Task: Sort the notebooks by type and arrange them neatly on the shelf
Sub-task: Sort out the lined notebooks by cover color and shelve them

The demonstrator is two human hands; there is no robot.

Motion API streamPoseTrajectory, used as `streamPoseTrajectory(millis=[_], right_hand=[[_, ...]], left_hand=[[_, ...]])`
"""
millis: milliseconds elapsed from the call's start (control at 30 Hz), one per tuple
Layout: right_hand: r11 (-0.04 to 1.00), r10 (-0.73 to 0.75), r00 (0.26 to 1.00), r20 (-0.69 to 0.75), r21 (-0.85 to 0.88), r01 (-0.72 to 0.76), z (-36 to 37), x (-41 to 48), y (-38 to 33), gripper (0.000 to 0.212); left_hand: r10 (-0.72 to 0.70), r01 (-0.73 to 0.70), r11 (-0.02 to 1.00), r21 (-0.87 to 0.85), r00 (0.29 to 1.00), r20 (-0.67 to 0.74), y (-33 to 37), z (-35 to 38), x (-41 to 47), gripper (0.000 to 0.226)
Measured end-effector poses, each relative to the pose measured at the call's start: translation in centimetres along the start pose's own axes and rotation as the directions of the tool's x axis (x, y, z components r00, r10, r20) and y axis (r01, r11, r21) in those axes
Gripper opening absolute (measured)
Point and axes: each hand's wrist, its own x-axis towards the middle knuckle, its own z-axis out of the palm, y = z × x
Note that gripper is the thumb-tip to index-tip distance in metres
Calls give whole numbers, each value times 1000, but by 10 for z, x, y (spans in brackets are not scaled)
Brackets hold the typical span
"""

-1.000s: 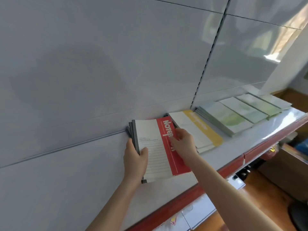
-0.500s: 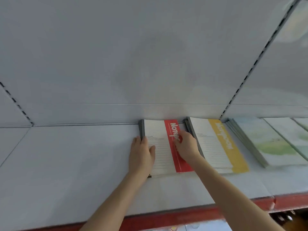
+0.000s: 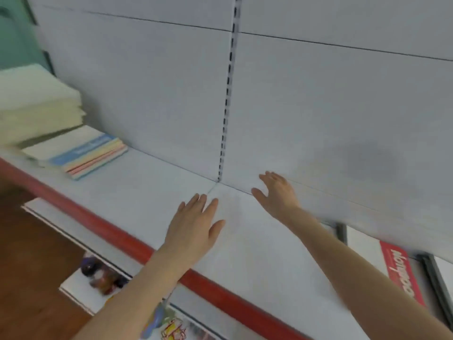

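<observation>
Lying right of left hand and right hand is the red notebook.

Your body appears in the head view as two hands and two forearms.

1. Your left hand is bare. Four fingers and the thumb are each distinguishable.
2. Your right hand is bare. The thumb is distinct, while the fingers partly merge in blur.
3. Your left forearm is bare along its whole visible length and slender in outline.
4. Your right forearm is likewise bare, and its outline is softened by blur.

Fingernail detail is too small to resolve.
</observation>
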Motion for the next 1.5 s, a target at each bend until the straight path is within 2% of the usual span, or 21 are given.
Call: streamPoseTrajectory(millis=[67,167,233,400,467,667,833,1000,1067,1167,1233,1300,1333,1367,1400,1433,1467,1500], right_hand=[[996,-87,996,-1,12,87,12,17,-62,53],[982,-179,984,-5,60,179,33,35,-156,54],[971,-223,975,-2,82,222,50,44,-213,53],[955,-284,958,34,99,279,87,59,-324,53],[951,-304,951,56,85,298,101,69,-357,53],[944,-327,937,123,74,320,132,116,-426,57],[938,-347,927,145,49,343,165,166,-469,65],[945,-319,929,187,-5,326,193,199,-491,77],[947,-307,926,219,-23,319,204,199,-493,71],[929,-330,922,204,-105,356,218,192,-492,50],[924,-340,923,181,-115,363,218,186,-494,40],[954,-279,948,152,-71,292,204,177,-497,30],[966,-242,962,129,-60,251,193,173,-498,27],[976,-197,976,96,-74,205,181,165,-501,27],[982,-165,985,59,-84,170,169,155,-505,27],[984,-151,988,36,-93,154,160,144,-510,28],[983,-156,988,18,-95,157,153,131,-516,29],[982,-164,986,19,-96,165,151,117,-522,30]], left_hand=[[-79,75,992,100,996,43,-58,-20,-17,51],[-163,159,974,163,986,11,-143,-49,-45,59],[-221,219,972,85,975,12,-186,-69,-64,64],[-304,306,952,6,947,-100,-286,-91,-99,58],[-341,342,940,-2,937,-79,-316,-99,-106,58],[-400,396,915,-78,915,-48,-387,-103,-97,59],[-443,427,890,-159,892,-85,-438,-101,-76,59],[-432,419,899,-128,898,-87,-478,-99,-57,60],[-428,416,897,-149,902,-59,-492,-95,-55,60],[-399,392,897,-204,917,5,-510,-91,-51,60],[-372,362,868,-338,928,39,-519,-89,-49,59],[-381,357,745,-564,921,80,-525,-87,-48,56],[-416,383,606,-697,900,132,-527,-88,-47,53],[-435,417,398,-817,870,233,-530,-90,-45,50],[-420,448,137,-883,834,358,-533,-92,-43,48],[-367,462,-118,-879,802,471,-535,-93,-40,46],[-290,459,-317,-830,786,546,-537,-95,-37,45],[-214,454,-445,-772,783,584,-539,-96,-33,43]])
